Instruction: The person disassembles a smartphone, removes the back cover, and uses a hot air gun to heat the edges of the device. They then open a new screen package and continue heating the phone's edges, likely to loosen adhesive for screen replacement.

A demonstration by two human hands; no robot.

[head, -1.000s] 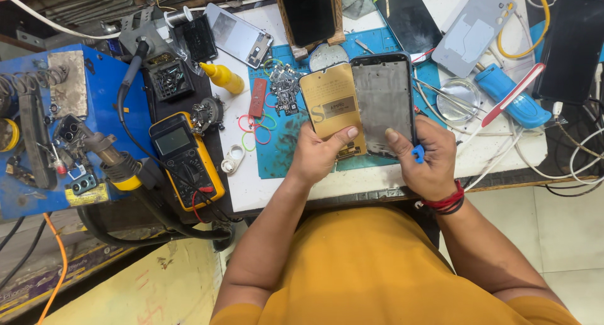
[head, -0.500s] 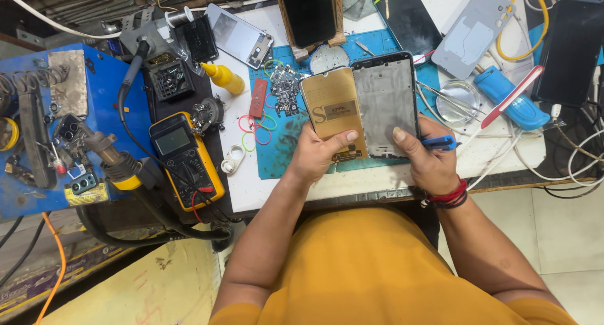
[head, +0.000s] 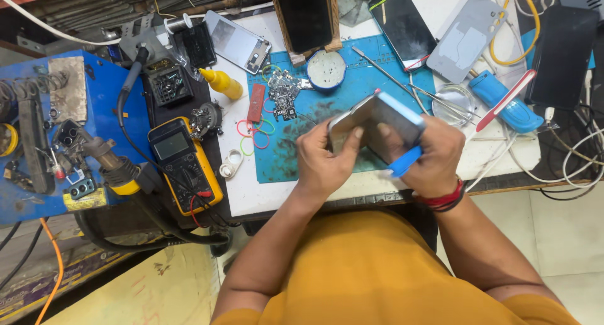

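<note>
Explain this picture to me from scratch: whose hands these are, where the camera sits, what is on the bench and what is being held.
There is no machine here, only a person in a yellow shirt working with bare hands. The single camera is worn on the person's head and looks down, so the arms come in from the bottom. The left hand and the right hand together hold a phone frame tilted up above a blue work mat. The right hand's grip also includes a small blue tool. On the bench lie a yellow meter, a small yellow bottle, a circuit board, coloured rubber bands, a round tin, another phone and tweezers. A blue stand is on the left.
</note>
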